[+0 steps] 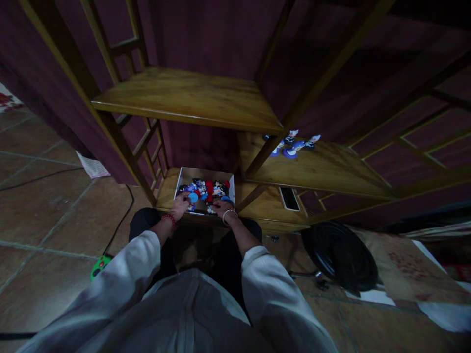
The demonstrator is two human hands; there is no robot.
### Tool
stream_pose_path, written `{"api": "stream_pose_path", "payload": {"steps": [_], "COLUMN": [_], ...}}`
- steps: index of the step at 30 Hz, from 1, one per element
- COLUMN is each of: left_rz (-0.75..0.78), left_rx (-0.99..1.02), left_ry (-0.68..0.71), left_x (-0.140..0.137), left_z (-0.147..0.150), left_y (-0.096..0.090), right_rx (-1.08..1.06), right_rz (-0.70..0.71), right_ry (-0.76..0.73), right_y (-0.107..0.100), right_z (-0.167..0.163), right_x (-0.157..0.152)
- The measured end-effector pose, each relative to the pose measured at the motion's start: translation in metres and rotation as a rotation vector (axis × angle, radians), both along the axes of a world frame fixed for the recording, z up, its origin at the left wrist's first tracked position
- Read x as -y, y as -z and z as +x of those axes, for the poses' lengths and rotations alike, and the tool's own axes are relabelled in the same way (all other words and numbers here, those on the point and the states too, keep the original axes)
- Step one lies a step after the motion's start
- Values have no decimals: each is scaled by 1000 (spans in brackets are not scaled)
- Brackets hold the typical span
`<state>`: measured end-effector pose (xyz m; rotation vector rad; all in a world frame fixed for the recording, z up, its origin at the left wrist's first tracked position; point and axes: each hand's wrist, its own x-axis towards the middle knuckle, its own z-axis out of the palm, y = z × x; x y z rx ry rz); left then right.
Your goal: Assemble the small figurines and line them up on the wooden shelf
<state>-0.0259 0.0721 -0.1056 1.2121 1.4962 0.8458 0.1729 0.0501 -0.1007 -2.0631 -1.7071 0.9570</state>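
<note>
A shallow white-rimmed box (206,172) rests on the low shelf, filled with several small toy figurines (209,189) in red, blue, white and black. My left hand (180,206), with a red bead bracelet, is at the box's near left. Its fingers are closed at a figurine with a round blue base (193,197), which faces up. My right hand (222,208), wearing a pale bangle, reaches over the box's near right side. Its fingers are bent down among the figurines, and what they grip is too small and dark to make out.
Several purple-and-white figurines (292,148) stand on the right middle shelf (316,169). A phone (289,198) lies on the low shelf. Above the box juts an upper wooden shelf (187,95). A black round seat (340,257) is at right; a green device (100,266) lies on the floor.
</note>
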Motion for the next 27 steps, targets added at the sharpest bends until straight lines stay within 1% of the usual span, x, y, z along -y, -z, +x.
{"api": "stream_pose_path", "payload": {"steps": [4, 9, 15, 17, 23, 27], "left_rz": [-17, -43, -49, -42, -17, -30], "left_rx": [2, -16, -17, -27, 8, -5], "left_ry": [-11, -20, -21, -23, -17, -44], "left_x": [-1, -2, 0, 0, -2, -5], "left_z": [1, 1, 1, 1, 0, 0], "left_y": [-1, -2, -5, -4, 3, 7], "right_rx": [-57, -111, -176, -218, -297, -334], "right_rz": [-49, -80, 39, 57, 130, 160], "right_ry": [-3, 33, 77, 95, 195, 248], "right_y": [-5, -2, 9, 15, 32, 35], "right_z": [-2, -1, 5, 7, 10, 12], "right_x": [1, 0, -4, -5, -8, -10]}}
